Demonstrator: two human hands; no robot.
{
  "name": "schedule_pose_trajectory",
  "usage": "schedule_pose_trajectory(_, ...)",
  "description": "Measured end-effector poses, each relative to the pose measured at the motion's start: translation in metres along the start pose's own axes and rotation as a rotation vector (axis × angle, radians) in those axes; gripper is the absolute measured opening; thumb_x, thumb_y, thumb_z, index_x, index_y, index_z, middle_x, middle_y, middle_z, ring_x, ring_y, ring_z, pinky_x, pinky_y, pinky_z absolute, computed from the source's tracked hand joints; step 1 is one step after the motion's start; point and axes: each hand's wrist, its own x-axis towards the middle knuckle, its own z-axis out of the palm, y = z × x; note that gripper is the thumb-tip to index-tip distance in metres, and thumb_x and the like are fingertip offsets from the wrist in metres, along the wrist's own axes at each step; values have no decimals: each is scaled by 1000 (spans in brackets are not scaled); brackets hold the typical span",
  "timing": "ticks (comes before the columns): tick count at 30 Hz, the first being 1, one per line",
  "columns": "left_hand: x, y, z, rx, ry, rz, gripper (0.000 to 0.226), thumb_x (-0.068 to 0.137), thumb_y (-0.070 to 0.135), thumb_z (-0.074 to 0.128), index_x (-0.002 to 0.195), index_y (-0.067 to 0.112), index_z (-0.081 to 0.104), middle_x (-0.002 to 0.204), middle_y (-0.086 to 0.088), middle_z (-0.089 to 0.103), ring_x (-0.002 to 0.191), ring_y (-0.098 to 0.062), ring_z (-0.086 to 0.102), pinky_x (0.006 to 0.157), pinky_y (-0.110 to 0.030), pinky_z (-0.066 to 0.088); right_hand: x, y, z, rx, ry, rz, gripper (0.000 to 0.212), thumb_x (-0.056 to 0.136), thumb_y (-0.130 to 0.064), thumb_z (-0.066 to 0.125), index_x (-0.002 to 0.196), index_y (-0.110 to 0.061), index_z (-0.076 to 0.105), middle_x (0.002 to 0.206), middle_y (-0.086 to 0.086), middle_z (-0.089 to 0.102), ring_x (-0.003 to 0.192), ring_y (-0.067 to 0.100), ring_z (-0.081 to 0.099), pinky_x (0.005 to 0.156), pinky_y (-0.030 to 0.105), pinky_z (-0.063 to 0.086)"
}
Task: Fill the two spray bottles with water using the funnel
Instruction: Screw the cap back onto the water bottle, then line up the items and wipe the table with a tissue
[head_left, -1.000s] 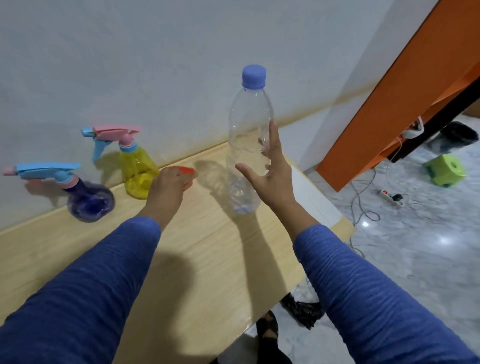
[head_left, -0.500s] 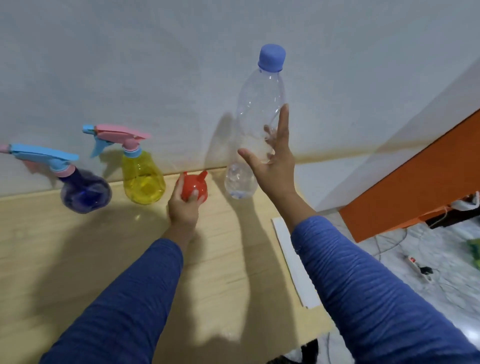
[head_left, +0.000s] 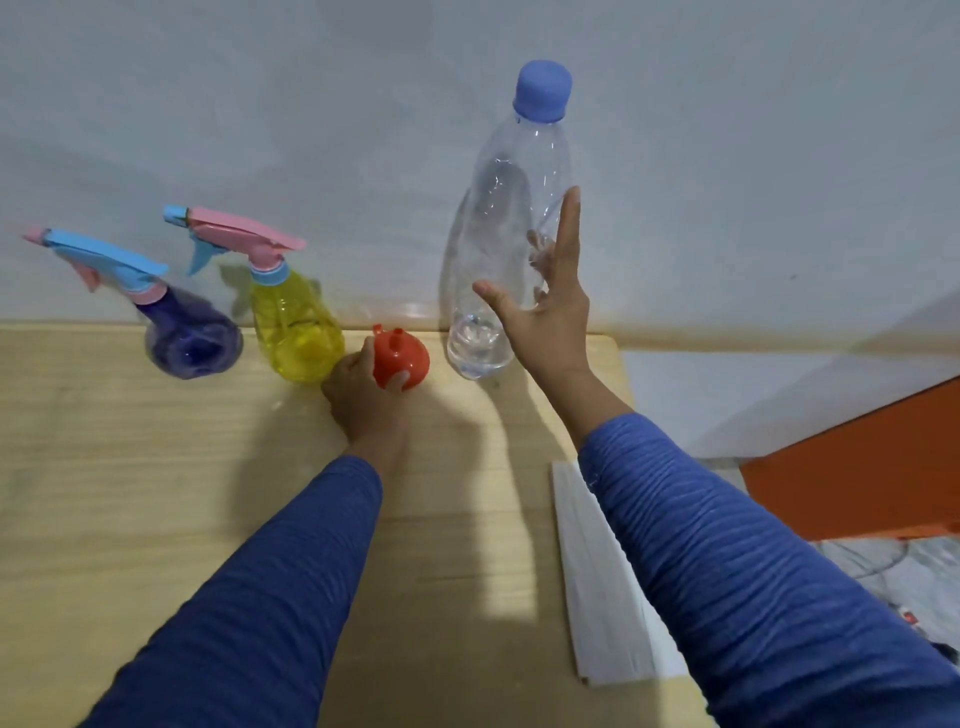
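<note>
A purple spray bottle (head_left: 192, 345) with a blue trigger head and a yellow spray bottle (head_left: 301, 332) with a pink head stand by the wall on the wooden table (head_left: 130, 493). Just right of the yellow one, my left hand (head_left: 361, 395) grips the red funnel (head_left: 402, 353), which is low over the table. A tall clear water bottle (head_left: 498, 218) with a blue cap stands to the right. My right hand (head_left: 548, 312) is around its lower half: thumb across the front, index finger straight up, other fingers showing through the plastic behind it.
A white wall runs right behind the bottles. A white strip (head_left: 608, 582) lies along the table's right edge. Beyond that edge are an orange panel (head_left: 857, 467) and cables on the floor (head_left: 883, 561).
My left hand has closed round the red funnel and turned it so its outside shows. My right hand stays at the water bottle. My view has swung left, toward the wall.
</note>
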Motion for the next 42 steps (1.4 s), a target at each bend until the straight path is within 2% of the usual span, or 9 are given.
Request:
schedule_pose_trajectory(5,8,2,1,7,-15,-12,65,85,36,63,142,19,37,138,-9,48,129,-31,39,106,-41,31,5,8,3,48,-28,10,108,72,-25,78,140,-50,-1,149,0,39,132,13,43,107,37,41)
schedule_pose_trajectory(8,9,2,2,39,-35,1,68,84,39,63,142,16,35,138,-10,49,128,-31,41,107,-41,31,4,13,1,38,-95,34,116,69,-28,80,145,-42,-6,153,1,32,137,14,37,102,24,37)
schedule_pose_trajectory(12,3,7,-6,49,-121,-6,81,87,41,59,148,9,17,148,-14,34,135,-33,30,111,-46,29,-11,25,-10,11,-221,138,123,68,-33,81,147,-32,-13,158,-6,12,139,1,20,104,17,25)
schedule_pose_trajectory(16,-6,13,-21,155,-201,48,83,90,37,55,148,5,4,152,-17,21,139,-33,23,113,-46,26,-35,44,-20,-147,-329,252,93,86,-25,64,150,-16,-2,159,3,9,145,15,14,117,30,18)
schedule_pose_trajectory(21,-13,22,-41,401,-250,307,75,89,40,55,142,-2,23,139,-19,39,127,-33,35,105,-42,34,-52,49,-27,-726,-584,353,63,94,-33,46,146,-6,22,157,8,16,146,20,11,116,33,18)
schedule_pose_trajectory(25,-23,39,-63,569,-291,520,66,94,38,48,141,-1,25,143,-19,36,132,-32,33,108,-39,29,-67,25,-35,-832,-524,390,54,97,-32,39,142,-5,30,151,9,27,140,23,25,110,38,30)
schedule_pose_trajectory(32,-60,75,-74,640,-327,964,49,95,35,47,130,1,42,128,-18,49,119,-31,44,96,-36,37,-114,1,-65,-894,-367,498,44,95,-33,42,129,-5,43,139,8,39,126,26,42,95,37,40)
schedule_pose_trajectory(37,-109,77,-40,527,-631,1166,45,94,31,51,132,8,46,135,-11,46,127,-25,40,98,-35,38,-174,5,-85,-884,-281,616,43,96,-27,44,133,-5,43,142,10,40,128,26,41,101,35,36)
schedule_pose_trajectory(42,-157,54,-8,424,-878,1162,45,91,28,56,134,18,47,141,-3,44,128,-20,42,103,-34,38,-239,18,-88,-750,-150,735,40,93,-22,51,130,-6,51,137,13,49,125,29,46,102,36,38)
